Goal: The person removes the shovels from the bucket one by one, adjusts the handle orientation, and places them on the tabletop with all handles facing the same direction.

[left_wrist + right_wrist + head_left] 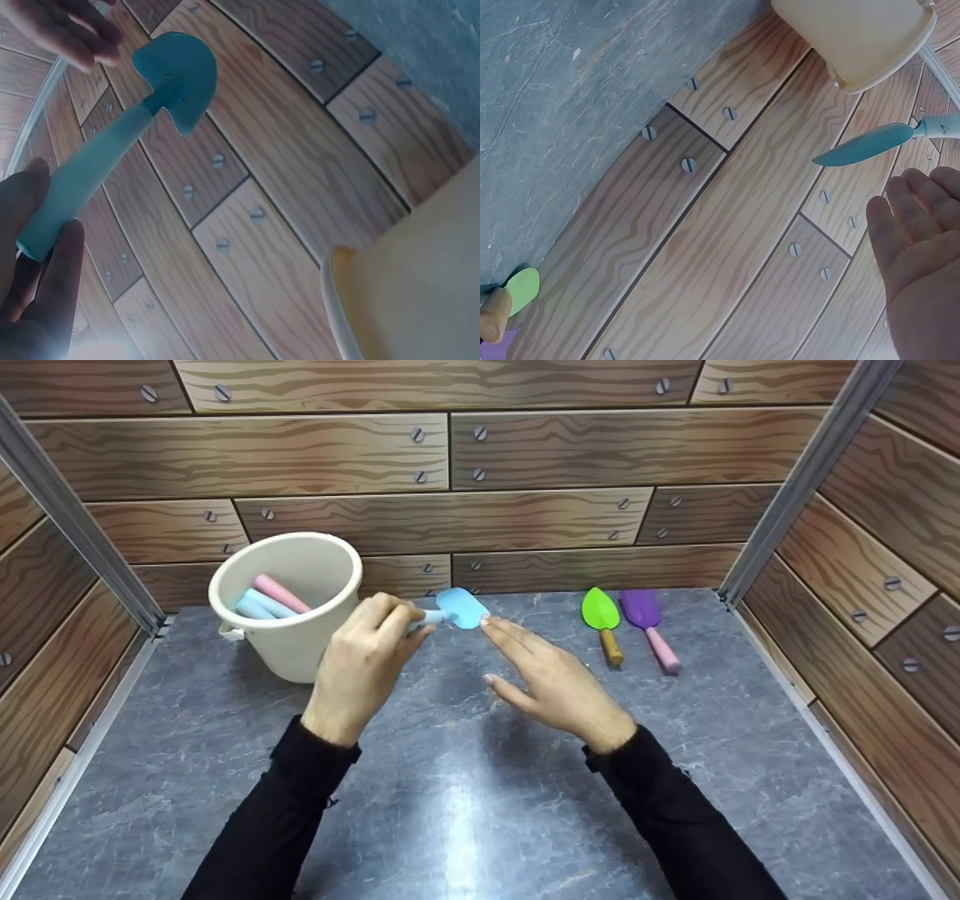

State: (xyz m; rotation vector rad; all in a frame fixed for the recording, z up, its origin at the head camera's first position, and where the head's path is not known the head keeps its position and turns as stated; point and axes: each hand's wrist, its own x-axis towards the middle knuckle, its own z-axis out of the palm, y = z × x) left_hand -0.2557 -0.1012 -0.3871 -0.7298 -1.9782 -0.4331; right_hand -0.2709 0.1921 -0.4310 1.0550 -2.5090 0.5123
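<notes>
Wood-plank walls with screw heads close off three sides of a grey marbled tabletop (465,810), with metal rails running down the corners at 10 and 2 o'clock. Most of the near half of the slab lies bare around the two black sleeves, and a bare strip separates the hands from the right wall.

At 10 o'clock stands a cream bucket (289,607), close to the back wall, with a pink and a pale blue handle poking up inside it. At 1 o'clock, well apart from the bucket, a green trowel (602,619) and a purple shovel (646,622) lie side by side on the slab, just short of the back wall.

Just beside the bucket's rim, the left hand (364,667) curls its fingers and thumb round the handle of a light blue toy spade (459,609), held above the table with the blade pointing toward 1 o'clock. The right hand (551,682) is spread flat with straight fingers, holding nothing, its fingertips right at the blade's edge; contact cannot be told.
</notes>
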